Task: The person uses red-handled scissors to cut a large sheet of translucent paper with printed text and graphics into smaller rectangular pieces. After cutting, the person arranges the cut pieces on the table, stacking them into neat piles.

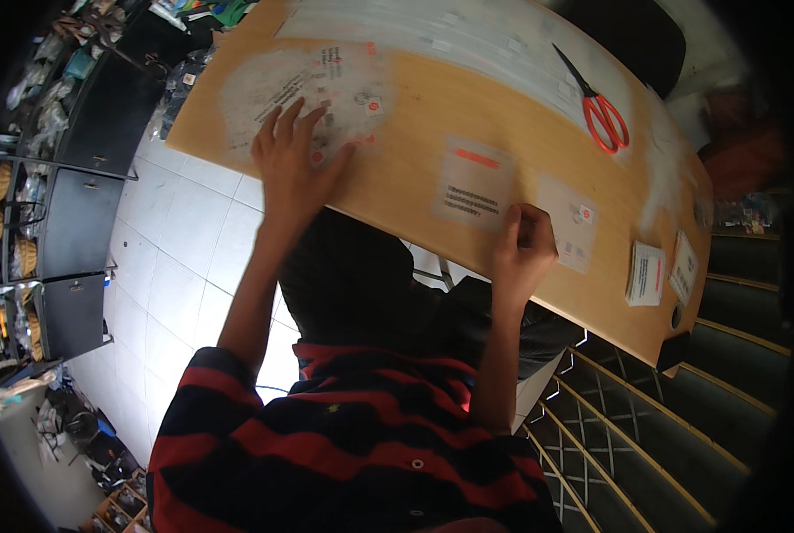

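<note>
**A:** Ok so your left hand (297,169) is over at the upper left of the frame, fingers spread wide, nothing clasped in it. It's on or just above that crinkly spread of clear printed plastic (353,105), the one with red marks and dark lettering. Can't tell if your fingertips are actually pressing down.

**B:** Yeah, same read here. Your right hand (527,253) is right of centre, fingers curled in and thumb up by the lower right corner of the square clear packet (473,182) with the red band. Can't tell if you're pinching that corner or just sitting beside it, tbh.

**A:** Where's the packet lying though?

**B:** Flat on your wooden worktop (393,204), a bit right of the middle of the frame, near the edge on your side. A second clear packet (567,222) lies just right of it, close to your right hand too.

**A:** Then further right you've got a neat stack of packets (646,275), with another small pile (684,268) tilted just beside it, near the worktop's corner.

**B:** And your red-handled scissors (603,123) are up at the upper right, blades spread slightly if at all, pointing toward the top. Long clear plastic sheeting (468,44) runs along the far side, left of them.
</note>
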